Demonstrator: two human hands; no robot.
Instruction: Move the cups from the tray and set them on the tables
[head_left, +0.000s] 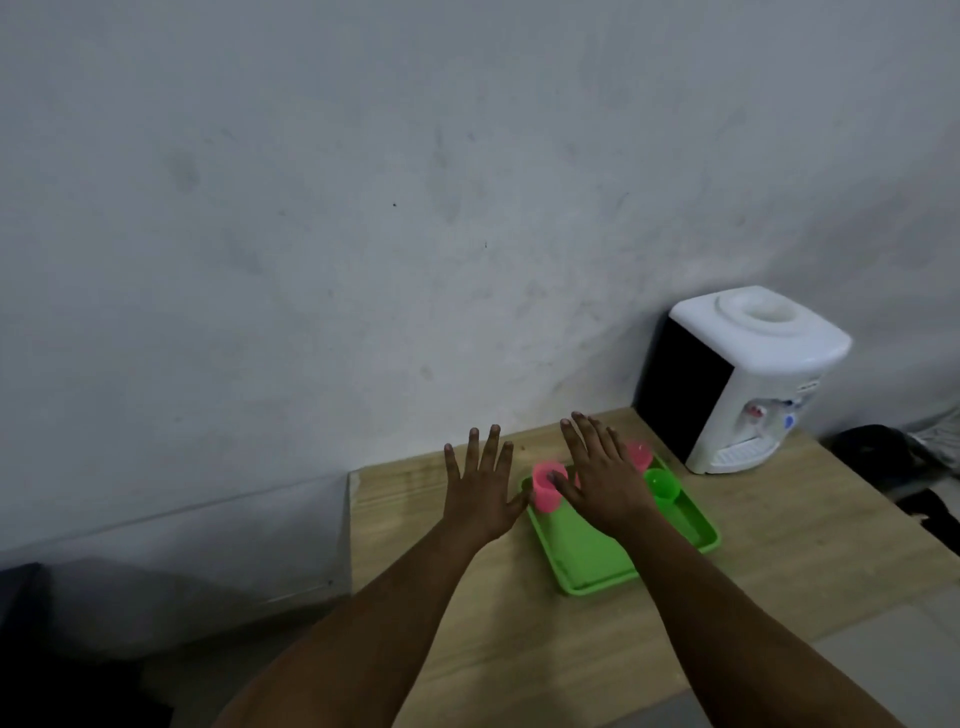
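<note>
1. Background was mostly a plain grey-white wall filling the top two thirds of the frame, with a light wooden table pushed up against it in the lower right.
2. A white water dispenser with a black side sat at the back right of the table, right by the wall.
3. A green tray lay on the table just right of centre, angled a bit.
4. Cups were all on the tray at its far end: a pink cup at the far-left corner, a green cup on the right edge, and a second pink cup behind it, partly hidden by the right hand.
5. Left hand was spread flat, fingers straight, gripping nothing, just left of the near pink cup; its thumb looked to be right at the cup, couldn't tell if touching.
6. Right hand was also wide and flat, hovering over the tray's far end between the cups, nothing in it.
</note>
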